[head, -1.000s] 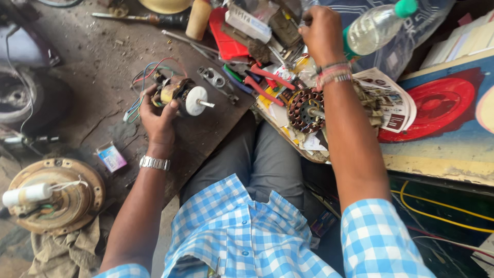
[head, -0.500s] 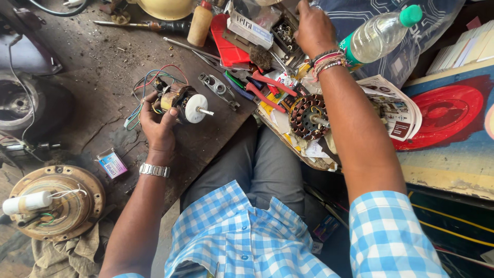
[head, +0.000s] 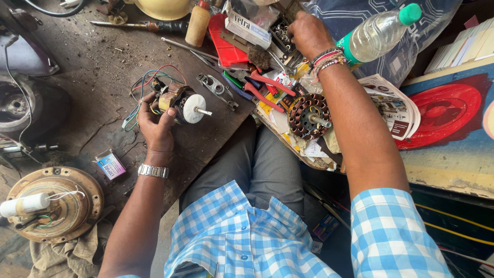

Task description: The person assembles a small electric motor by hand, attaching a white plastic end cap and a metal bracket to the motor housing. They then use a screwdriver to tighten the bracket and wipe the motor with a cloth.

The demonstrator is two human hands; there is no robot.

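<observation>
Motor (head: 180, 103) in left hand (head: 156, 126), beside cluttered tray (head: 309, 159)

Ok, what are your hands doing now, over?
Left hand grips small motor. Right hand reaching into parts tray. Red pliers and clutter between them.

Quick count of what's in front of you: 1 small motor (head: 177, 103) w/ colored wires, 1 copper-wound stator (head: 307, 116), 1 round rusty motor housing (head: 54, 203) on the floor, 1 clear plastic bottle (head: 378, 33) w/ green cap, 1 brownish squeeze bottle (head: 197, 24), 1 pair of red-handled pliers (head: 267, 85), 1 screwdriver (head: 141, 24), 1 small pink-and-blue packet (head: 110, 164), 1 open booklet (head: 393, 105). Approx, pile's messy.
</observation>
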